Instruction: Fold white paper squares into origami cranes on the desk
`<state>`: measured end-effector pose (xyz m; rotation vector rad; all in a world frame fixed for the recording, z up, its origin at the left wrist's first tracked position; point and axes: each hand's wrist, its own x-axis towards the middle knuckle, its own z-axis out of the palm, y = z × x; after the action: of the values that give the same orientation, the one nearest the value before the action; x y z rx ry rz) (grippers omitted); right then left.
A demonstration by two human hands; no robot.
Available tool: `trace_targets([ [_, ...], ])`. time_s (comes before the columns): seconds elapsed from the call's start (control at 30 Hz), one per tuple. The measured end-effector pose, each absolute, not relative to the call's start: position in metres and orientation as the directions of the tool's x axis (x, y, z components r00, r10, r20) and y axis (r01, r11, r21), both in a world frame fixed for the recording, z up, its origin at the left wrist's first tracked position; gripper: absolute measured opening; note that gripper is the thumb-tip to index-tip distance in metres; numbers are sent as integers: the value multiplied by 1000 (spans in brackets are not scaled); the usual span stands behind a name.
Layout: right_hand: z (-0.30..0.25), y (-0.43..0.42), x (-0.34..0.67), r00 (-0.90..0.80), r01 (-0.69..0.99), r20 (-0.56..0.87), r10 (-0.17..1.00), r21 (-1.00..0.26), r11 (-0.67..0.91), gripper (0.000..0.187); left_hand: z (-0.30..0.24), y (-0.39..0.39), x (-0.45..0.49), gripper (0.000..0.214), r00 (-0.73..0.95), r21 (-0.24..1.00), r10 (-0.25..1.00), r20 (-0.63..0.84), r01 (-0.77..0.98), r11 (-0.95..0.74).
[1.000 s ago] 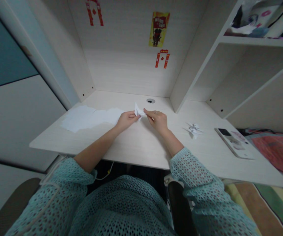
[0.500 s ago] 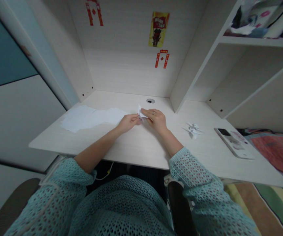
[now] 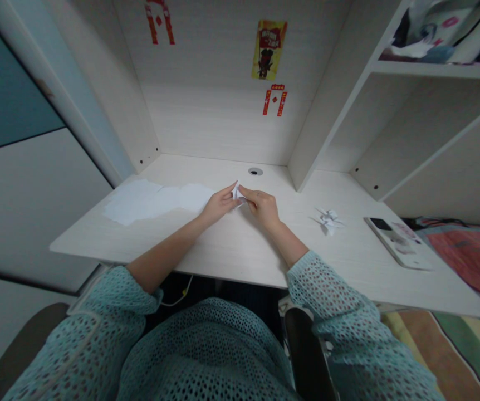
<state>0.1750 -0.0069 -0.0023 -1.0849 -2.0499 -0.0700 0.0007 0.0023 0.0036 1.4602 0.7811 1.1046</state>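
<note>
A small folded piece of white paper [image 3: 237, 194] is held between my two hands, above the middle of the desk. My left hand [image 3: 220, 205] grips its left side, the fingers pointing up and to the right. On the other side my right hand [image 3: 262, 205] pinches it between thumb and fingers. Much of the paper is hidden by the fingers. To the left lie flat sheets of white paper [image 3: 143, 200], overlapping on the desk. A little cluster of folded white paper pieces [image 3: 328, 221] with pointed tips rests right of my right hand.
A phone in a pale case [image 3: 397, 243] lies at the right of the white desk [image 3: 223, 250]. Behind my hands is a round cable hole [image 3: 255, 171]. An upright panel [image 3: 323, 94] divides the desk's back. Red cloth [image 3: 469, 262] hangs by the right edge.
My left fingers have lifted and straightened along the paper's left side. My right hand has shifted slightly left, and the paper has turned between them. The other things stay put.
</note>
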Motion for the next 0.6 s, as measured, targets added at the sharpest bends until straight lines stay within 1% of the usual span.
trace_targets([
  [0.1,-3,-8,173,-311,724,659,685,-302,620,45,3,-2,3,87,337,970,910,241,-73,-230],
  [0.23,-3,-8,173,-324,742,632,704,-292,604,49,0,-5,4,87,328,953,897,295,-36,-301],
  [0.37,-4,-6,174,-308,734,645,699,-306,606,52,-3,-4,5,88,353,947,883,308,-22,-322],
  [0.5,-3,-6,175,-320,685,652,687,-341,644,50,-4,0,3,87,340,946,886,316,-42,-321],
  [0.6,0,-6,176,-351,652,647,677,-350,673,46,-3,2,0,87,323,943,891,320,-24,-331],
])
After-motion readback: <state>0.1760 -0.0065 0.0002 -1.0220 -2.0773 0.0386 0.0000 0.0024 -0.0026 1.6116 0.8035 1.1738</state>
